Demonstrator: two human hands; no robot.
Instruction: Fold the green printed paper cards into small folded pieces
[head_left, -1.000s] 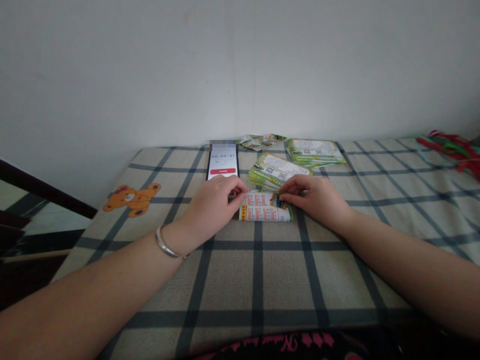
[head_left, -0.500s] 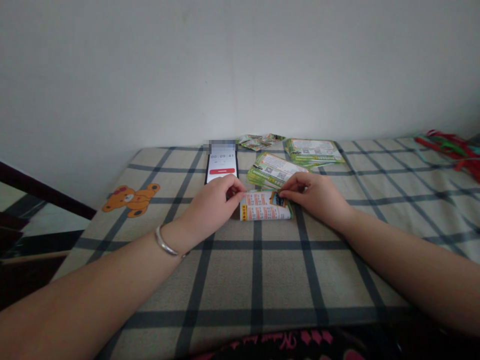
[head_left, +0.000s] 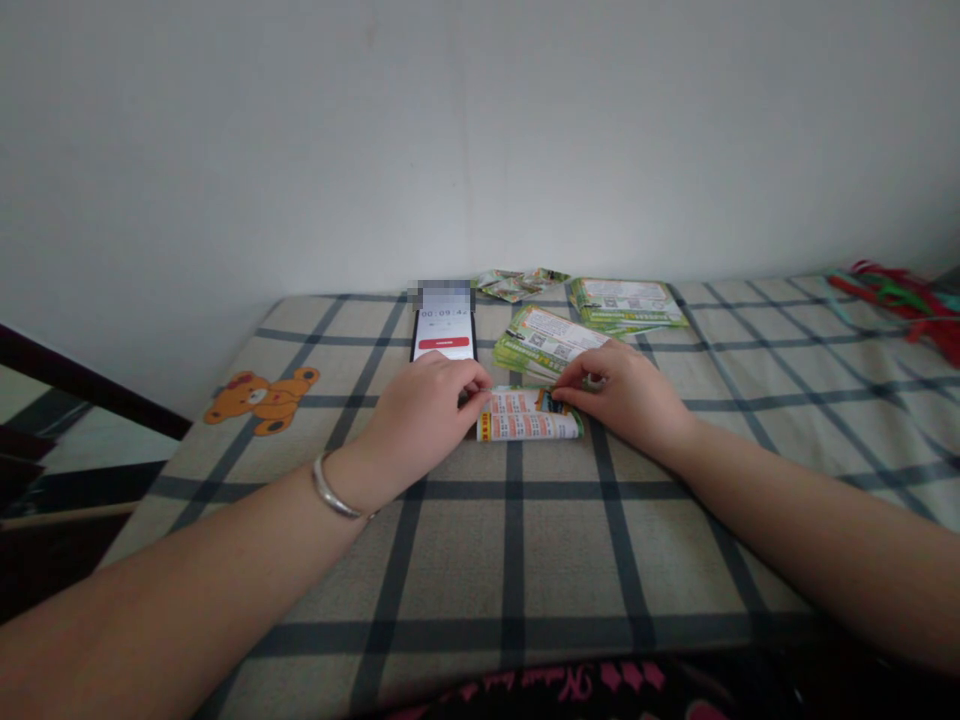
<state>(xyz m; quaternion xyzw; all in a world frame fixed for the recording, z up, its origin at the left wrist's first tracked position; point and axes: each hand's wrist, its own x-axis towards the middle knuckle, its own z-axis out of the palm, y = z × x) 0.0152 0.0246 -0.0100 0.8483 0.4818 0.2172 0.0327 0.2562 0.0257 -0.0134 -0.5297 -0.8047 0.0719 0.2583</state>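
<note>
A printed paper card (head_left: 517, 416), bent over into a fold, lies on the checked cloth in front of me. My left hand (head_left: 439, 400) pinches its upper left corner between thumb and forefinger. At the upper right corner, my right hand (head_left: 619, 385) grips the same card with fingertips pressed together. Just behind the card is a fanned pile of green and white cards (head_left: 547, 338), partly covered by my right hand. A silver bangle (head_left: 334, 488) circles my left wrist.
A phone (head_left: 444, 325) showing a running timer lies behind my left hand. Folded paper pieces (head_left: 517, 284) and another card stack (head_left: 630, 302) lie near the wall. A bear cutout (head_left: 264, 400) is at left; red and green strips (head_left: 907, 305) are at far right.
Both hands keep hold of the card. Its folded top edge has come slightly lower and flatter, and my right hand has shifted a little left.
</note>
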